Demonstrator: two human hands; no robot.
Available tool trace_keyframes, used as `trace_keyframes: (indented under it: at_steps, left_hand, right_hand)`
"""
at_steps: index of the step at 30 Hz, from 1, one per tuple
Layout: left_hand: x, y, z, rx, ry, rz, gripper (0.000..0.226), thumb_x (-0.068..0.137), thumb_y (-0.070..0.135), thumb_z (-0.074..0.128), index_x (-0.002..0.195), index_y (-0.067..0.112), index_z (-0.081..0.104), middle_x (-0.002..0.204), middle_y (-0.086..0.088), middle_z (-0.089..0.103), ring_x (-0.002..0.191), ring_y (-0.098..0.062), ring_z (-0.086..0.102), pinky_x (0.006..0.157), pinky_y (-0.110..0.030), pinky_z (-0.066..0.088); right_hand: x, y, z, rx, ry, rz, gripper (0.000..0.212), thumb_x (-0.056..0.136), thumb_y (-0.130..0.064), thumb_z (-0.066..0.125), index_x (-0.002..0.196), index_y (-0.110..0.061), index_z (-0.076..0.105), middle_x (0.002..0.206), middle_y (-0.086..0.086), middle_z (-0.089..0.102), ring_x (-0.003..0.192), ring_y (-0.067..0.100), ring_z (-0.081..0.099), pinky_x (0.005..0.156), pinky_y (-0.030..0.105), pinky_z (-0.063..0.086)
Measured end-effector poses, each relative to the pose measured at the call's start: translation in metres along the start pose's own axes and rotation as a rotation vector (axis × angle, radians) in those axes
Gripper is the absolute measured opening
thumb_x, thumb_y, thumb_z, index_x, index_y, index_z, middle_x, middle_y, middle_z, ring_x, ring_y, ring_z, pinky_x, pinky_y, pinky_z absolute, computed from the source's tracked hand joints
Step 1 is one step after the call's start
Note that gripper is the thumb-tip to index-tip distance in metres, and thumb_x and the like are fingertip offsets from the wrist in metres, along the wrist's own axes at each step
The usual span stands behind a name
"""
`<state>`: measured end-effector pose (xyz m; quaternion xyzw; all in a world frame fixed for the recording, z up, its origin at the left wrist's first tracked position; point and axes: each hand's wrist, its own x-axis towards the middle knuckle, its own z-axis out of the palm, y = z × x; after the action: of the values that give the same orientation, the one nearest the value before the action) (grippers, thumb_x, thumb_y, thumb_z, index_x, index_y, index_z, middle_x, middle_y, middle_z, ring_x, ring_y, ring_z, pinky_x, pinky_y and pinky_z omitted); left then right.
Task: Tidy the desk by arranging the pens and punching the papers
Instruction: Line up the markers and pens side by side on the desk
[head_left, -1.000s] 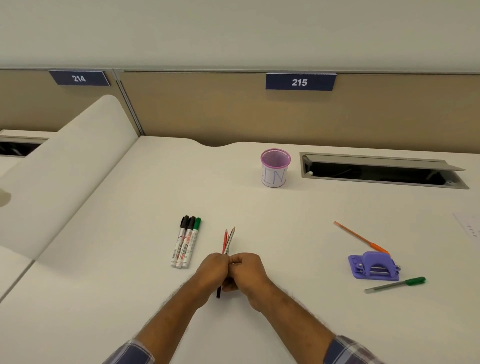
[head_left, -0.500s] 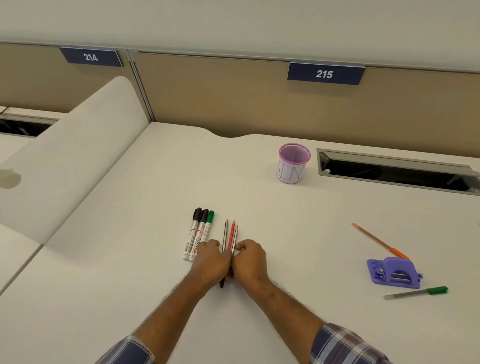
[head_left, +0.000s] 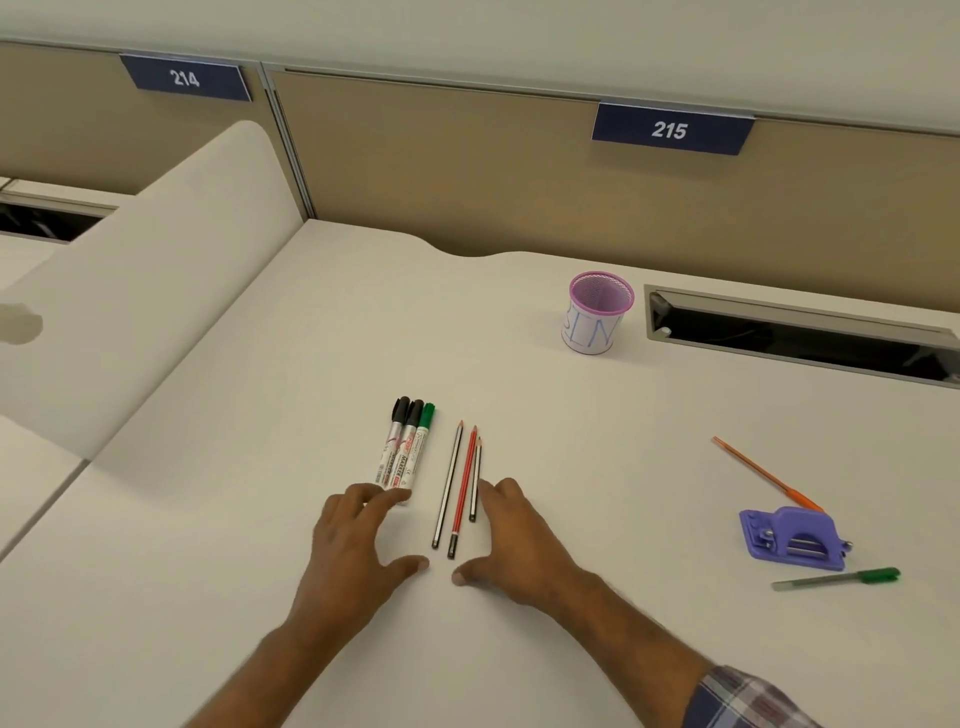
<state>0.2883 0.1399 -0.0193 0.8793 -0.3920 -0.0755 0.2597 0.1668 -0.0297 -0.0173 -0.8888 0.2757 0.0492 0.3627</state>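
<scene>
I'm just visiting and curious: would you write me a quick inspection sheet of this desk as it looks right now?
Surface: white desk top, smooth and pale.
Job's things: three capped markers side by side; three thin pencils in a row beside them; orange pen and green-capped pen lying loose either side of a purple plastic hole punch; pink mesh pen cup, nothing visible inside. Papers: nothing seen.
Clutter: nothing seen.
Hands: left hand and right hand open, flanking the pencils, holding nothing.
Cables: nothing seen; open cable slot looks dark.
Surroundings: tan partition with signs 214 and 215.
</scene>
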Motion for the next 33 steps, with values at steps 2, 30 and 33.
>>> trace_keyframes:
  at_steps: [2,30,33]
  left_hand:
    - [0.003,-0.001,0.003,0.030,-0.006,0.046,0.070,0.061,0.045,0.089,0.124,0.029,0.063,0.113,0.010,0.051,0.106,-0.011,0.041,0.096,-0.029,0.037]
    - [0.060,-0.031,-0.004,0.015,-0.026,0.035,0.113,0.050,0.086,0.059,0.140,0.019,0.048,0.138,0.003,0.053,0.126,-0.021,0.047,0.103,-0.037,0.037]
    - [0.062,-0.032,-0.005,0.034,-0.032,0.051,0.112,0.049,0.085,0.060,0.139,0.017,0.051,0.137,0.002,0.055,0.125,-0.021,0.048,0.102,-0.038,0.038]
  right_hand:
    - [0.006,-0.007,0.002,0.000,0.022,-0.005,0.082,0.057,-0.046,0.086,0.126,-0.026,0.045,0.111,-0.005,0.045,0.099,0.014,0.051,0.087,0.032,0.052]
    - [0.039,-0.021,0.012,-0.002,0.151,-0.200,0.054,0.082,-0.043,0.069,0.128,-0.020,0.055,0.108,-0.002,0.052,0.102,0.016,0.049,0.086,0.034,0.048]
    - [0.039,-0.022,0.015,-0.019,0.185,-0.217,0.049,0.084,-0.040,0.066,0.127,-0.018,0.058,0.111,-0.001,0.055,0.105,0.016,0.049,0.089,0.034,0.047]
